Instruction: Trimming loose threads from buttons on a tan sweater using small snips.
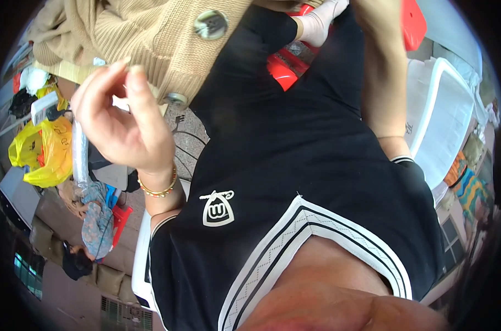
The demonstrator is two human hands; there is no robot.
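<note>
A tan ribbed knit cardigan (135,33) lies across the upper left. It carries a large marbled button (211,25), and a second button (176,100) shows near its lower edge. My left hand (121,116) is raised beside the cardigan, wearing beaded bracelets at the wrist. Its fingers are curled, with thumb and forefinger tips close together at the knit's edge; anything pinched there is too small to make out. My right hand (378,14) reaches up past the top edge of the picture, so its fingers are hidden.
A red plastic stool (283,71) stands between my legs. On the right is a translucent plastic bin (446,105). Yellow plastic bags (52,154) and a black cable (187,135) are at left. Farther off, another person in patterned clothes (98,220) sits by a red stool.
</note>
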